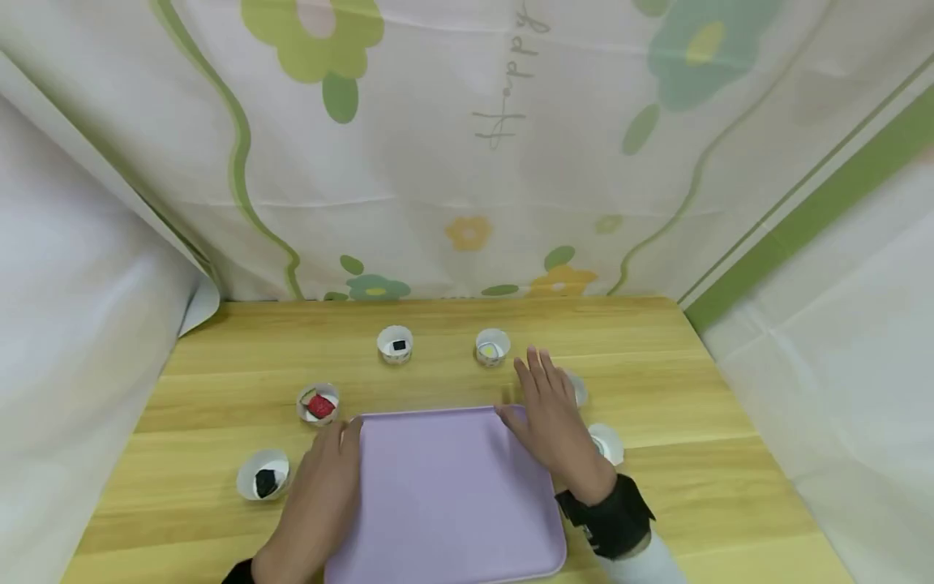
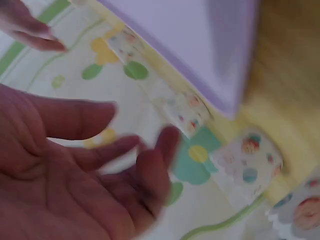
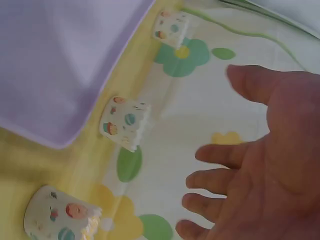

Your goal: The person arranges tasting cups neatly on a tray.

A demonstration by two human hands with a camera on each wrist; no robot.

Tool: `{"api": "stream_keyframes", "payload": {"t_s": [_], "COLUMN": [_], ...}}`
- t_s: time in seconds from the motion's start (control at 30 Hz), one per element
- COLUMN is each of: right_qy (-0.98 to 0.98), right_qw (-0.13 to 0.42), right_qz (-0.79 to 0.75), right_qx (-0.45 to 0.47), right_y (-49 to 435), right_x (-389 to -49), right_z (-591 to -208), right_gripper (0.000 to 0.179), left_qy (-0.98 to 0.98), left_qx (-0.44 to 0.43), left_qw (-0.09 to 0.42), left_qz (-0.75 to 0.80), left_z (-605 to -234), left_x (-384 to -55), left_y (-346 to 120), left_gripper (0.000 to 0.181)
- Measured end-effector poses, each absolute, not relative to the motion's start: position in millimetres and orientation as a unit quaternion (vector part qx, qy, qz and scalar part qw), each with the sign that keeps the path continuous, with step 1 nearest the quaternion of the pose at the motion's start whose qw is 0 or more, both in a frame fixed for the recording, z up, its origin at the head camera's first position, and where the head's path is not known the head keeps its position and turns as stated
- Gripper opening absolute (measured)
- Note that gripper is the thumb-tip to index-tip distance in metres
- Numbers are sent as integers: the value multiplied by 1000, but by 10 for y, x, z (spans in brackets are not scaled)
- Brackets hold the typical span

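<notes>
The landmark is the light-purple rectangular tray with a raised rim (image 1: 452,495), which lies flat on the yellow wood-grain tabletop (image 1: 700,454), its near part between the person's forearms.

The left hand (image 1: 321,487) is at the tray's left edge, near the far left corner. Its fingers are loosely bent and hold nothing; whether they touch the rim cannot be told. The right hand (image 1: 550,422) is at the tray's far right corner, fingers extended and slightly apart, holding nothing. A black band (image 1: 609,515) encircles the right wrist.

Six small white patterned cups with scalloped rims stand around the tray:

- Beyond the far edge, toward the left: a cup (image 1: 387,336) containing a small black square piece (image 1: 399,345).
- Beyond the far edge, toward the right: a cup containing a pale yellow piece (image 1: 489,351).
- Left of the far left corner: a cup containing a red piece (image 1: 319,405).
- Left of the left edge: a cup containing a black lump (image 1: 266,483).
- Right of the tray: two cups, partly hidden by the right hand and wrist; their contents are unclear.

Behind the tray hangs a white flower-print cloth (image 1: 409,162).
</notes>
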State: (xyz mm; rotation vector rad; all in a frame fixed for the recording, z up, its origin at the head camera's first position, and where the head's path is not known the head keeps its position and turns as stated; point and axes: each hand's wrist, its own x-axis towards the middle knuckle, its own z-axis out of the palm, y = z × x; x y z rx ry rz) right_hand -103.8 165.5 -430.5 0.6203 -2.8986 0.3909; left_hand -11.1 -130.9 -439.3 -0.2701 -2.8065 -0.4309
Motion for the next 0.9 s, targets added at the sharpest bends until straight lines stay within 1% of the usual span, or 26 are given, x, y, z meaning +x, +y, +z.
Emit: {"api": "stream_keyframes", "payload": {"t_s": [0.03,0.1,0.23,0.4,0.47,0.53,0.67,0.73,0.9], "right_qy": [-965,-965,-971,-976,-976,-976,-976,-976,-974], "right_qw": [74,60,4,-65,-75,-78,-60,-47,-20], "right_qz": [135,139,135,138,138,131,133,142,162], "right_qx": [211,214,197,157,154,157,161,160,157], "right_y": [1644,1608,1520,1479,1469,1462,1440,1422,1379], "right_x": [-1100,-1250,-1589,-1896,-1959,-2002,-2062,-2086,-2143], "right_z": [-4307,-4305,-4276,-4285,-4321,-4366,-4445,-4467,-4481], "right_gripper": [76,78,84,88,87,85,77,71,54], "left_qy": [-977,-984,-988,-985,-983,-982,-981,-982,-983], "left_qx": [-80,-43,18,28,26,21,14,12,-7], "left_qw": [138,104,42,16,9,5,13,23,97], "left_qz": [-144,-139,-144,-171,-180,-188,-192,-185,-153], "left_z": [-4398,-4403,-4445,-4565,-4617,-4661,-4744,-4779,-4837], "left_x": [-58,43,145,177,192,203,213,215,196], "left_y": [-1298,-1282,-1249,-1160,-1144,-1134,-1129,-1132,-1155], "left_gripper": [40,43,55,52,47,46,41,41,32]}}
